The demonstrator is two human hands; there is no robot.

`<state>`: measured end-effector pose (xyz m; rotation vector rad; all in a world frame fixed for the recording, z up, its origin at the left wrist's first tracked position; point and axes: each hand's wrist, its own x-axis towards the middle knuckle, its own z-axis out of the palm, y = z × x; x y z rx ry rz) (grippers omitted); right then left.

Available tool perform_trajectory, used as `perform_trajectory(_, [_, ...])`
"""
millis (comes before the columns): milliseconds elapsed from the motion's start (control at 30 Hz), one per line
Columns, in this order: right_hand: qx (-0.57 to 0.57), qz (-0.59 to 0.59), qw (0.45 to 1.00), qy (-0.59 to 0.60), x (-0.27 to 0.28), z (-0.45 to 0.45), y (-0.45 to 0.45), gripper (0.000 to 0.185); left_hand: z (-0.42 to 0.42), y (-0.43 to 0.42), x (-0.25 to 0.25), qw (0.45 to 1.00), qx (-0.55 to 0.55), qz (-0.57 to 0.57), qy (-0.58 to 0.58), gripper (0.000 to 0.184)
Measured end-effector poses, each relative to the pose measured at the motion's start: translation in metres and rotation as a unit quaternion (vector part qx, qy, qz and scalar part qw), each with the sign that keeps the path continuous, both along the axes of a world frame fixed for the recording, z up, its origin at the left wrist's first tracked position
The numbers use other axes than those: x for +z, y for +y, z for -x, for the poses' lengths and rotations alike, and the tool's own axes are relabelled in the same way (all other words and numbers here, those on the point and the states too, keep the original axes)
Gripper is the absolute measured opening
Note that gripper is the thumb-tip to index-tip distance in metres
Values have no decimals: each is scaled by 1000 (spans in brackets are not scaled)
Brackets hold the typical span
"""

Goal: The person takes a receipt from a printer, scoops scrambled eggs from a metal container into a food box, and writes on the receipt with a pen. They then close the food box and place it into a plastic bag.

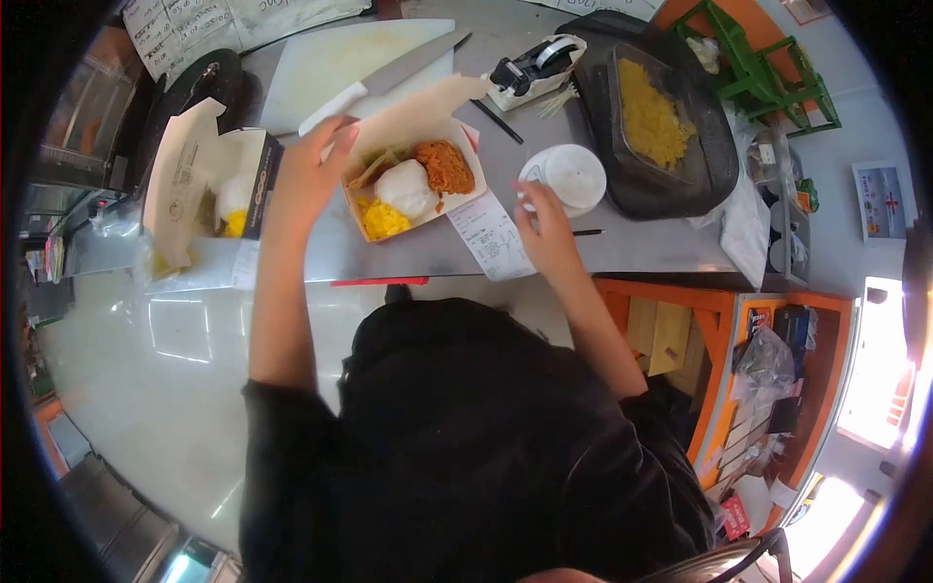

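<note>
In the head view an open cardboard food box (465,206) holds a mound of white rice (406,188), saucy reddish-brown meat (445,167), yellow scrambled egg (385,219) and some flat greenish-brown pieces. My left hand (316,160) is at the box's left wall, its fingers curled at the edge. My right hand (546,228) is beside a white round tub (575,178), fingertips together near its left side. Something small and white shows at those fingertips, too small to name. A printed receipt (491,238) lies between box and right hand.
Another open food box (180,189) stands at left. Behind lie a cutting board (311,73) with a knife (403,68), a tape dispenser (535,70) and a dark marker (498,121). At right, a black tray (714,180) bears a container of yellow food (653,117).
</note>
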<state>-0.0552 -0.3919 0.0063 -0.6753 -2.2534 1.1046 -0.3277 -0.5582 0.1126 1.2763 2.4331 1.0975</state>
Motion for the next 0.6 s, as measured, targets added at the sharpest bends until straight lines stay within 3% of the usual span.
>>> perform_trajectory(33, [-40, 78, 996, -7, -6, 14, 10, 31, -7, -4, 4, 999, -3, -30, -10, 36])
perform_trajectory(100, [-22, 36, 997, -67, -6, 46, 39, 39, -8, -10, -4, 998, 6, -56, -34, 35])
perform_trajectory(200, [-8, 115, 989, -89, -16, 97, 66, 40, -9, -12, -11, 996, 16, -77, -51, 35])
perform_trajectory(300, [21, 46, 982, -184, -8, 131, 74, 37, -8, -7, -17, 994, 23, -104, -33, 34])
perform_trajectory(367, [55, -84, 967, -236, -8, 144, 79, 34, -13, -3, -22, 990, 29, -137, -28, 33])
perform_trajectory(400, [54, -84, 966, -238, -6, 149, 81, 34, -18, -1, -23, 967, 56, -202, 143, 30])
perform_trajectory(433, [61, -38, 964, -257, -4, 153, 83, 33, -22, 1, -24, 911, 81, -260, 309, 27])
perform_trajectory(500, [66, 9, 958, -277, 0, 160, 89, 32, -47, -12, -50, 910, -47, -252, 327, 20])
perform_trajectory(533, [60, 38, 957, -281, 1, 163, 92, 30, -69, -2, -59, 892, -169, -288, 305, 12])
perform_trajectory(567, [56, 67, 955, -284, 3, 166, 93, 28, -95, 8, -53, 905, -382, 12, 187, 18])
perform_trajectory(600, [59, 66, 954, -287, 7, 167, 94, 28, -118, 20, -92, 864, -435, -162, 197, 31])
